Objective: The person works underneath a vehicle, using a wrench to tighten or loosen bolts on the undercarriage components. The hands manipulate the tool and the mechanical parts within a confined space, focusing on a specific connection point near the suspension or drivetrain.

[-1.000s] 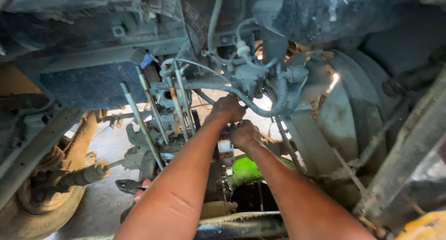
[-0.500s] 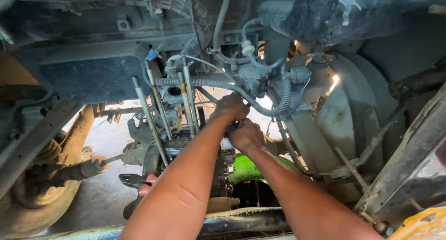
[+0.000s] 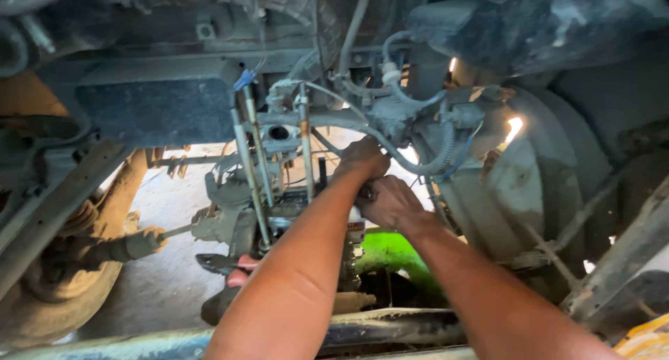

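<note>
1. Overhead, at the far left, a dark flat panel (image 3: 157,109) hangs from the underside of the vehicle, with a slanted frame rail (image 3: 59,207) running down below it toward me.
2. Lower left, a tyre (image 3: 49,304) shows beside a dirty steering rod (image 3: 118,247) that lies across, pointing right toward the centre.
3. Just right of the panel, thin metal rods (image 3: 252,172) stand nearly upright, a blue tag (image 3: 244,79) at their top; behind them sits a grimy cluster of valves and fittings (image 3: 279,147).
4. My left hand (image 3: 364,159) reaches up from the near centre, forearm rising from the bottom edge. Its fingers are curled tight around a part in that cluster, but grime and shadow hide what the part is, so I cannot tell exactly what they grip.
5. My right hand (image 3: 390,201) sits just beside and below the left, the two touching or nearly so. Its fingers are closed narrow on something small at the same spot, hidden by my knuckles.
6. A ribbed grey hose (image 3: 411,166) loops from the cluster past my left hand to the right.
7. Below my hands, a bright green object (image 3: 394,259) lies on the ground, and a red-handled tool (image 3: 233,268) lies to the left of my forearm.
8. Near the bottom edge a dark pipe (image 3: 390,325) crosses under both arms.
9. On the right, a big curved wheel-arch wall (image 3: 550,193) fills the view, light breaking through a gap (image 3: 514,128) at its top.
</note>
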